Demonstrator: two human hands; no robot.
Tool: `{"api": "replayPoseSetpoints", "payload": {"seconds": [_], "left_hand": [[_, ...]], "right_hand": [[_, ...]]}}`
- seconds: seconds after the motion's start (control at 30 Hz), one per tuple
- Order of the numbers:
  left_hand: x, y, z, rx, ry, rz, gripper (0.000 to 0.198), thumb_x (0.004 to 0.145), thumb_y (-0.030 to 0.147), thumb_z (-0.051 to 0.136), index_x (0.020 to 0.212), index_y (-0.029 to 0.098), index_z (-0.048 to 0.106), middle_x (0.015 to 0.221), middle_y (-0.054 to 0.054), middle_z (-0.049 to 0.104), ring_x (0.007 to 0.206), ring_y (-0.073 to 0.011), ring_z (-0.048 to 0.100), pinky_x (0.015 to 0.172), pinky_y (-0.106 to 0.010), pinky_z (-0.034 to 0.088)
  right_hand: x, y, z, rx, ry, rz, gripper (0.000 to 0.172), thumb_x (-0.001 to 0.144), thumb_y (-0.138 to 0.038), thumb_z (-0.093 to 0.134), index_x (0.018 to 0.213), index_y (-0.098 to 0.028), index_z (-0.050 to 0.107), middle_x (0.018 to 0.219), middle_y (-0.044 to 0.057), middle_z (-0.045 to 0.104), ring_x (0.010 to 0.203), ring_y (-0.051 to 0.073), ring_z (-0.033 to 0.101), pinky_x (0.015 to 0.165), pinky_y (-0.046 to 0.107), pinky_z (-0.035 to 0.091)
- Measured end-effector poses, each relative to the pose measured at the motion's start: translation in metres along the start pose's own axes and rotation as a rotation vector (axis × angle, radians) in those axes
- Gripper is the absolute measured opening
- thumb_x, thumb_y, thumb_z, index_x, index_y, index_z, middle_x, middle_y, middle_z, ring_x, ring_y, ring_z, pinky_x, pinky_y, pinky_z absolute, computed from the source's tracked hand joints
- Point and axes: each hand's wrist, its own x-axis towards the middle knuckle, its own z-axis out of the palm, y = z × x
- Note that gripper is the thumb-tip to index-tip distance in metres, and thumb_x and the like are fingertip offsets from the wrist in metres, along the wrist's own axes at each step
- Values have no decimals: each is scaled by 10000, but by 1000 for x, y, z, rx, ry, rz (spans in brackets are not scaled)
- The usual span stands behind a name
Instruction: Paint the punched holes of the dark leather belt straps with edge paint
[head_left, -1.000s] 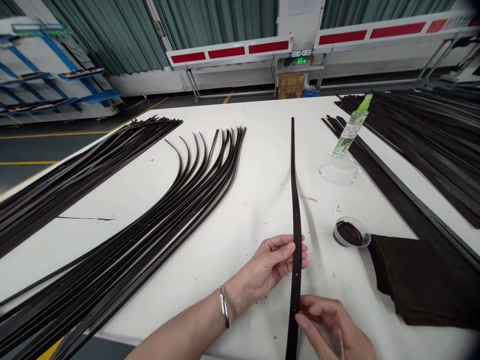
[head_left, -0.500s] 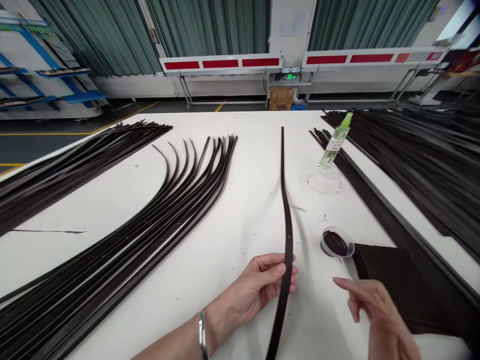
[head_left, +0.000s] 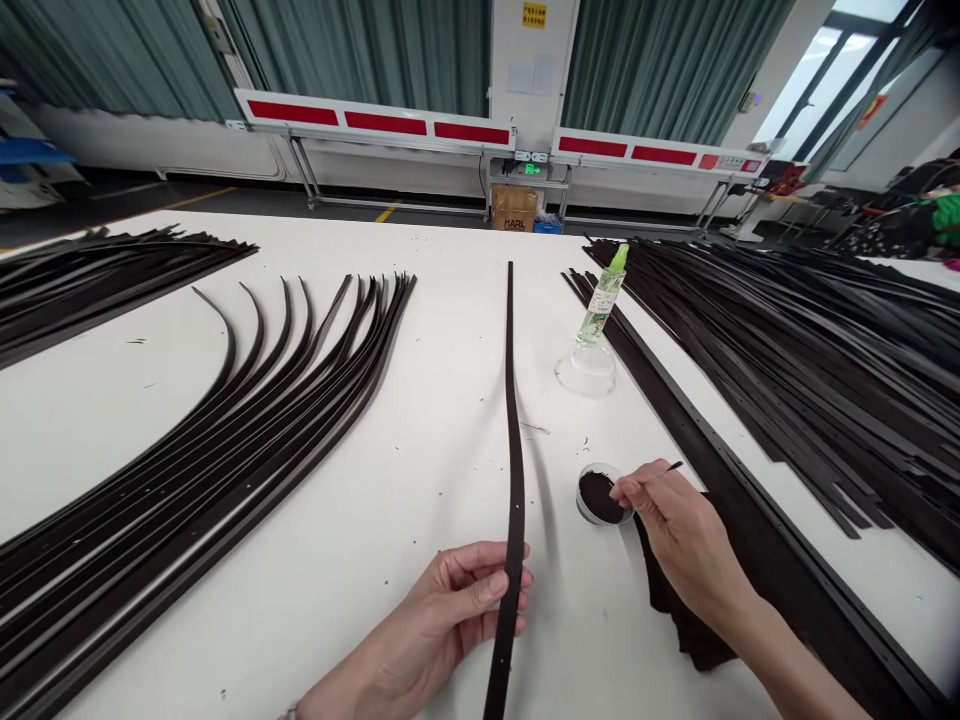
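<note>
My left hand is closed on a long, narrow dark strip, with the thumb on its face and the fingers behind. From my grip the strip runs away up the table, its far end narrow. My right hand pinches a thin dark stick, whose rear end pokes out above the fingers; its lower end is hidden. These fingertips are at the rim of a small clear cup holding dark paste. A dark cloth-like piece lies partly under my right forearm.
On the white table, a bundle of dark strips fans out to the left. More strips lie at the right. A green-capped spray bottle stands behind, by a clear round dish.
My right hand has moved to the cup and now pinches the thin stick; before, it hovered with nothing visible in it. My left hand keeps its hold on the strip. The view has swung right.
</note>
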Motion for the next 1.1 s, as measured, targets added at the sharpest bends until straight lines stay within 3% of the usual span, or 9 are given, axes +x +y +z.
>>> {"api": "replayPoseSetpoints", "payload": {"seconds": [0.17, 0.4, 0.57, 0.63, 0.8, 0.9, 1.0, 1.1], "left_hand": [[0, -2, -3, 3, -7, -10, 206, 791, 175, 729, 997, 168, 725, 946, -65, 708, 810, -139, 639, 807, -305, 525], [-1, -4, -5, 1, -33, -14, 215, 793, 160, 722, 1006, 185, 720, 984, -73, 719, 837, -147, 645, 840, -321, 517], [-1, -3, -4, 13, -40, -18, 211, 794, 156, 721, 1005, 177, 727, 973, -72, 715, 833, -137, 642, 835, -307, 519], [-1, -3, -4, 13, -36, -9, 225, 791, 156, 726, 1015, 174, 724, 965, -71, 710, 842, -141, 638, 832, -311, 522], [-2, -3, -3, -4, -54, 13, 234, 775, 145, 736, 1008, 166, 724, 962, -80, 705, 844, -152, 639, 835, -331, 523], [-2, -3, -2, -10, -69, 26, 248, 756, 139, 752, 1000, 172, 728, 964, -85, 706, 838, -155, 640, 831, -331, 518], [-1, -4, -2, -9, -89, 39, 262, 729, 141, 773, 987, 160, 734, 949, -79, 702, 829, -157, 641, 826, -323, 509], [0, -6, -2, -10, -110, 61, 279, 713, 145, 784, 988, 148, 736, 934, -71, 700, 833, -158, 639, 833, -324, 502]], "right_hand": [[2, 4, 6, -45, -5, -50, 204, 985, -216, 440, 857, -204, 597, 776, 27, 636, 786, 165, 531, 674, 307, 470], [3, 5, 9, -69, -8, -50, 274, 988, -241, 436, 754, -191, 569, 727, 34, 616, 775, 171, 526, 651, 310, 456], [1, -1, 2, -31, 43, -31, 242, 989, -241, 430, 838, -200, 615, 765, 26, 637, 782, 158, 547, 676, 295, 473], [-2, -9, -3, 34, 95, 43, 254, 994, -260, 418, 862, -207, 629, 784, 23, 639, 771, 144, 563, 685, 275, 483], [-12, -23, -7, 369, 184, 406, 293, 965, -389, 469, 853, -214, 675, 782, 25, 646, 709, 132, 585, 642, 231, 500], [-17, -27, 0, 582, 175, 481, 310, 935, -434, 508, 842, -197, 686, 816, 53, 666, 734, 165, 615, 630, 260, 516], [-21, -40, 7, 607, 153, 472, 321, 946, -413, 491, 818, -188, 682, 808, 62, 670, 743, 173, 617, 659, 278, 516], [-27, -58, 11, 485, 98, 305, 301, 977, -302, 439, 816, -202, 672, 809, 43, 668, 773, 157, 618, 712, 269, 495]]}}
